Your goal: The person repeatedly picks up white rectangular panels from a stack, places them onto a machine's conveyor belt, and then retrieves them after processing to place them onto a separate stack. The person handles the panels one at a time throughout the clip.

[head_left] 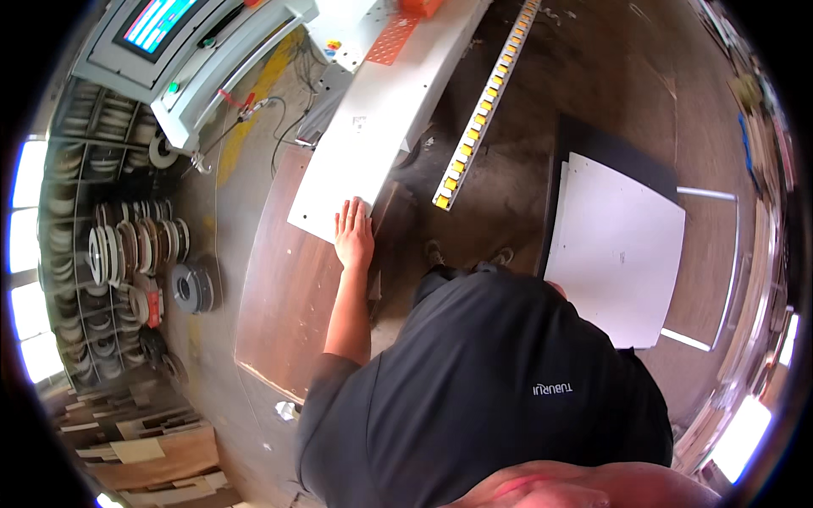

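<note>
My left hand [354, 239] lies flat on the near end of a long white panel [373, 118], its fingers stretched out and slightly apart. The panel runs away from me to the machine, and its near end rests over a brown wooden tabletop [284, 279]. On my right, only a small bit of my right hand [556, 289] shows past my dark shirt. It is beside the left edge of a white board [622, 254] that lies on a black sheet [597, 152]. Its fingers are hidden, so its grip cannot be made out.
A machine with a control screen [157, 21] stands at the far left. A rail with yellow rollers [474, 127] runs beside the panel. Racks of edging rolls [135, 245] line the left side, and a grey roll [192, 288] is on the floor. A metal frame [732, 271] stands right.
</note>
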The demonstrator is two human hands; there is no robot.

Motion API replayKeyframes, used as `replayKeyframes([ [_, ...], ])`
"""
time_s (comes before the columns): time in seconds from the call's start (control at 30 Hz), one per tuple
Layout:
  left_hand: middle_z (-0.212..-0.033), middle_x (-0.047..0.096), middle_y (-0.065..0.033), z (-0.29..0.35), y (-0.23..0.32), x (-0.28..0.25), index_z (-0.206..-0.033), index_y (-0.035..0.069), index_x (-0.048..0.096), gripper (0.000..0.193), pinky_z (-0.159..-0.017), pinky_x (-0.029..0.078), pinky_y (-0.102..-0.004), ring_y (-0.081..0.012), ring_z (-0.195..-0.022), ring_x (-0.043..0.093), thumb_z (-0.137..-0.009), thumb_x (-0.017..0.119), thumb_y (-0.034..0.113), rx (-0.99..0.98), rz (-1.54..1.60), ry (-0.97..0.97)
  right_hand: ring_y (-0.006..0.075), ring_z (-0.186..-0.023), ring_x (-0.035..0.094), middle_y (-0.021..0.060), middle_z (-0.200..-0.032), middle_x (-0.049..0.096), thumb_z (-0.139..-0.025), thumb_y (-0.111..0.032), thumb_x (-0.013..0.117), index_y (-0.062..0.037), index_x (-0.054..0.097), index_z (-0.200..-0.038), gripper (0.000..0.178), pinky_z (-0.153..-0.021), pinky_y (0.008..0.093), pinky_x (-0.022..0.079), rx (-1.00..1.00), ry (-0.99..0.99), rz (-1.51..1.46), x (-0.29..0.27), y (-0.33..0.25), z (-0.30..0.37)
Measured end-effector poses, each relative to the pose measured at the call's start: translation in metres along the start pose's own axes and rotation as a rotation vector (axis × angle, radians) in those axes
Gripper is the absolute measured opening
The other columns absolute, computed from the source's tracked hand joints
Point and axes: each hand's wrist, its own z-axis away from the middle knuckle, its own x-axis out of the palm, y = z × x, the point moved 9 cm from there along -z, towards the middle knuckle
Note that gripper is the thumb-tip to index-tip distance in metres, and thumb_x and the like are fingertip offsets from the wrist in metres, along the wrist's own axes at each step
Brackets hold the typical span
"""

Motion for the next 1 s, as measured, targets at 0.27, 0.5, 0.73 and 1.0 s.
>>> replayKeyframes([
  [0.27, -0.155, 0.051, -0.0063, -0.061, 0.031, 0.032, -0.141, 0.009, 0.059, 0.04, -0.122, 0.029, -0.0477, -0.027, -0.148, 0.041, -0.105, 0.052, 0.026, 0.051, 0.044, 0.049, 0.0252, -0.1, 0.071, 0.0082, -0.104, 0.076, -0.096, -0.043, 0.067, -0.0125, 0.075, -0.109, 0.035, -0.089, 0.0378, 0.053, 0.02, 0.119, 0.157, 0.003, -0.054, 0.006],
  [0.5, -0.154, 0.051, -0.0061, -0.112, 0.06, 0.055, -0.141, 0.01, 0.058, 0.039, -0.122, 0.029, -0.0474, -0.027, -0.147, 0.041, -0.105, 0.05, 0.022, 0.124, 0.046, 0.082, 0.0266, -0.101, 0.071, 0.0103, -0.107, 0.076, -0.093, -0.041, 0.065, -0.0103, 0.076, -0.11, 0.037, -0.089, 0.0366, 0.054, 0.202, 0.31, -0.209, 0.022, -0.04, 0.091],
  [0.73, -0.139, 0.063, -0.0093, -0.158, 0.083, 0.065, -0.13, 0.007, 0.065, 0.033, -0.114, 0.04, -0.0444, -0.0286, -0.135, 0.054, -0.098, 0.056, 0.01, 0.292, 0.281, 0.136, 0.0251, -0.099, 0.071, 0.0117, -0.104, 0.074, -0.093, -0.041, 0.064, -0.0053, 0.076, -0.107, 0.04, -0.087, 0.036, 0.054, 0.308, 0.419, -0.422, 0.061, 0.005, 0.174],
  [1.0, -0.113, 0.073, -0.0143, -0.092, 0.163, 0.042, -0.117, 0.002, 0.071, 0.023, -0.09, 0.056, -0.0395, -0.0294, -0.102, 0.07, -0.097, 0.061, 0.007, 0.31, 0.684, 0.01, 0.0281, -0.095, 0.072, 0.0149, -0.1, 0.075, -0.091, -0.044, 0.063, -0.0046, 0.075, -0.107, 0.045, -0.084, 0.04, 0.055, 0.382, 0.507, -0.391, 0.084, 0.05, 0.202],
])
